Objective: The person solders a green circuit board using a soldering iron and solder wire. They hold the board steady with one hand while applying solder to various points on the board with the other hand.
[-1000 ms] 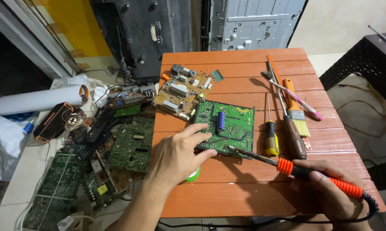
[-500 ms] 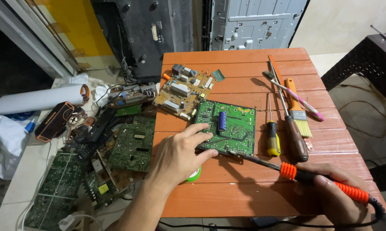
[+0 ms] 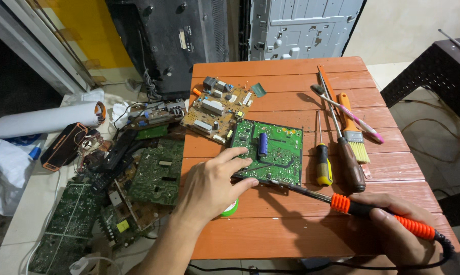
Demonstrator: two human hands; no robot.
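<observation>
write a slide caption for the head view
Left hand steadies a green circuit board while right hand brings an orange-handled soldering iron to its edge.

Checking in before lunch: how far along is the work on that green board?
Done: tools laid out. In hand: left hand steadies the green board; right hand holds the soldering iron, tip at the board's near edge. Left: unclear; no joint is visible.

An orange slatted wooden table [image 3: 291,239] fills the middle of the view. Just behind its far edge a black panel [image 3: 174,40] and a grey metal panel [image 3: 304,25] stand upright. Left of the table, pale floor tiles [image 3: 21,224] show under a heap of clutter. Off the table's right corner sits a dark woven stand [image 3: 434,76], a cream wall [image 3: 408,25] behind it. Far left beyond the table, a yellow surface [image 3: 95,30] glows in even indoor light.
</observation>
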